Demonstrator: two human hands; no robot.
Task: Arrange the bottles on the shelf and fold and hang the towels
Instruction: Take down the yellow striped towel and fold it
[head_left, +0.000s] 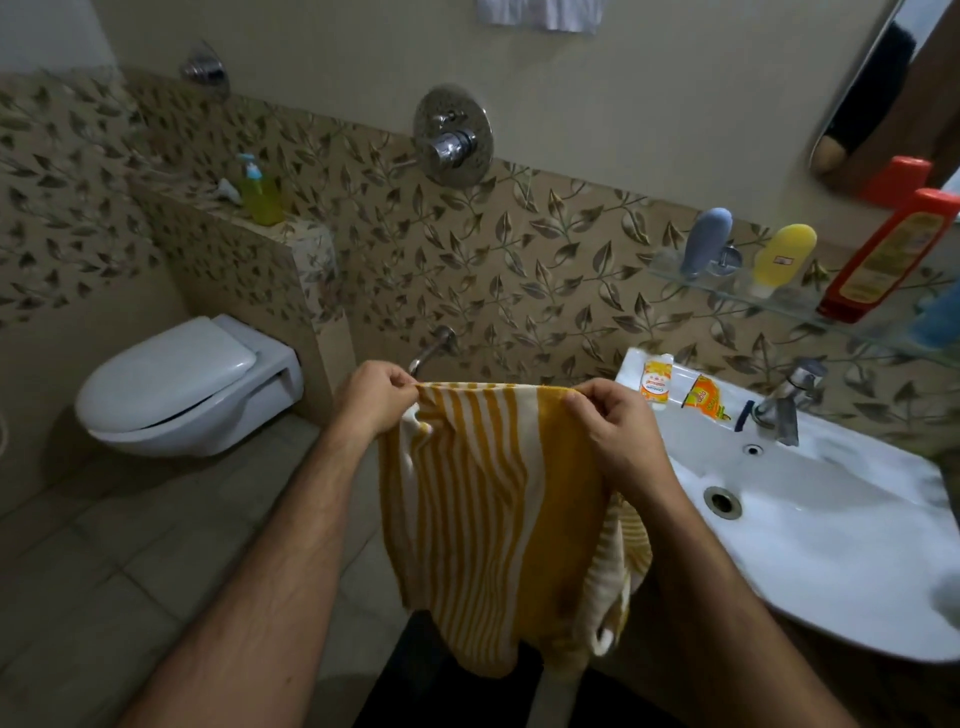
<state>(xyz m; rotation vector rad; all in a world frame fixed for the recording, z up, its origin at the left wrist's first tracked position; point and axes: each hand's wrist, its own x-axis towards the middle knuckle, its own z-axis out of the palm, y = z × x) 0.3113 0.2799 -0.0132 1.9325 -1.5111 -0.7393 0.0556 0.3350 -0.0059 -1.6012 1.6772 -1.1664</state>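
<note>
Both hands pinch the towel (493, 519) top edge, left hand (371, 400) and right hand (618, 436) level, cloth hanging straight down between them.

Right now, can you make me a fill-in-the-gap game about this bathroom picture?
1. Both hands, left hand and right hand, pinch the top edge of the yellow-and-white striped ____.
2. The tall red bottle stands on the clear ____ shelf.
3. The lid of the white wall-hung toilet is ____.
4. The green pump bottle stands on the tiled ledge above the ____.

Missing words: towel; glass; closed; toilet
</note>
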